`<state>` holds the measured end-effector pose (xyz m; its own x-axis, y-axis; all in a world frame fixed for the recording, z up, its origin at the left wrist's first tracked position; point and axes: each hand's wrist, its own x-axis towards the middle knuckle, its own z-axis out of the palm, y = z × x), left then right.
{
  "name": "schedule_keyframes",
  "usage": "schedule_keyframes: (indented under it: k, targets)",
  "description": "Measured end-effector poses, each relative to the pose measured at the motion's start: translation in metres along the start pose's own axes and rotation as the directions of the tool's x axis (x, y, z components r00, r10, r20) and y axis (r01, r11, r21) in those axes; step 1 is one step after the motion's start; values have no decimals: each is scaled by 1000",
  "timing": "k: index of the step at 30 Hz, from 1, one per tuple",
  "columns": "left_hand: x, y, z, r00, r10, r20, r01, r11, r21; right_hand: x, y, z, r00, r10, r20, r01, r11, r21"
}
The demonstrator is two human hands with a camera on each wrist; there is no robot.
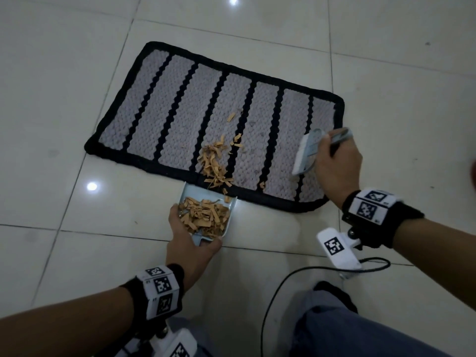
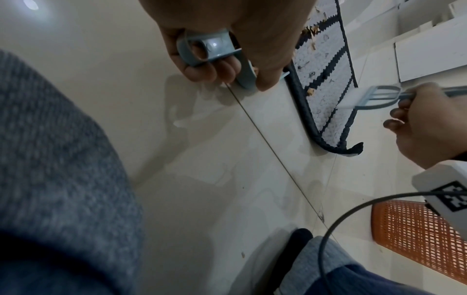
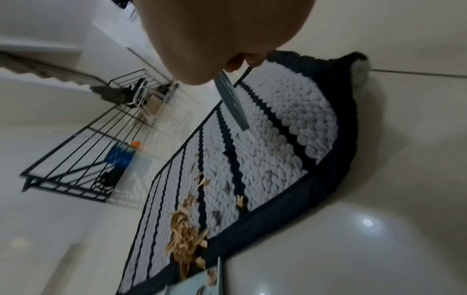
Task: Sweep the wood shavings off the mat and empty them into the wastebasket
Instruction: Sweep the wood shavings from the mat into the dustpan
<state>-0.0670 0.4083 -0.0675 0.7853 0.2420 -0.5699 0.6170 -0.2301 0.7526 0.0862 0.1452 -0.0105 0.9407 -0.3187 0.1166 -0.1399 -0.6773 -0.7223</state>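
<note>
Glossy pale floor tiles [image 1: 77, 104] with dark grout lines carry a rectangular woven mat [image 1: 180, 104], grey-white with black stripes and a black border. Tan wood shavings [image 1: 212, 161] lie in a loose heap on the mat near its close edge, about midway along it, with a few stray pieces scattered farther up the mat and one beside a stripe to the right.

A small pale blue plastic dustpan [image 1: 192, 195] sits on the floor with its lip against the mat's near border, right below the heap, and it already holds a good pile of shavings. The left hand [image 1: 190, 251] has its grip closed round the dustpan's handle; the left wrist view shows fingers [image 2: 202, 71] curled through the blue looped handle.

The right hand [image 1: 337, 168] grips the handle of a small blue hand brush with white bristles [image 1: 305, 154], fingers wrapped round it. The brush is over the right end of the mat, well apart from the heap; whether its bristles touch the weave I cannot tell.

An orange mesh plastic wastebasket [image 2: 417, 237] shows in the left wrist view, on the floor to the person's right, near a grey trouser leg [image 1: 342, 328]. A black cable [image 1: 283, 282] loops across the tiles from a white tagged camera unit under the right wrist. Black railings [image 3: 83, 151] show far off in the right wrist view.
</note>
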Motion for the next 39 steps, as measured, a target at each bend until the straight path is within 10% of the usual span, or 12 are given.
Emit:
schedule_keyframes:
  k: [7,16,29,39]
  targets:
    - [-1,2,-1,1000,-1,1,1,1000,6,-19,2,9,981,-116,158,132,987,-97]
    - [-1,5,-4,1000,-11,-8,11,999,30,-36,-48,64,756,-471,455,525,851,9]
    - [0,3,-3,1000,-14,-14,14,999,43,0,-24,33,902,-399,164,405,914,-2]
    - [1,3,-4,1000,-14,-9,14,1000,13,13,-48,57,861,-461,213,441,887,136]
